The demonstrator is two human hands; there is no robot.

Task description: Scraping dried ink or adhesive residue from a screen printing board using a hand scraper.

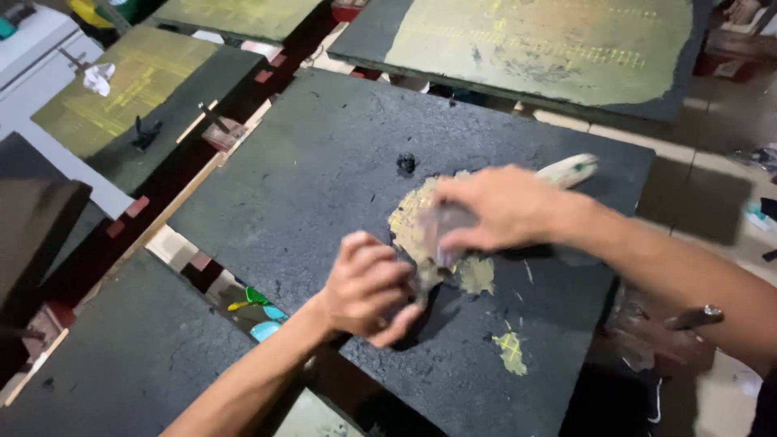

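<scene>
My left hand (371, 285) is curled shut near the front of a black, rough-coated board (307, 170), gripping the lower end of a small grey strip (441, 235) that is blurred. My right hand (494, 206) reaches in from the right and pinches the upper end of the same strip. Both hands sit over a yellowish patch (409, 218) where the board's black coating is worn away. A pale, cream-coloured tool handle (571, 168) lies on the board just behind my right hand.
A small black lump (406, 163) rests on the board above the patch. More coated boards (526, 40) surround this one, some yellow-green (129, 89). Coloured scraps (259, 311) lie in the gap at the left. A metal tool (696, 317) is at the right.
</scene>
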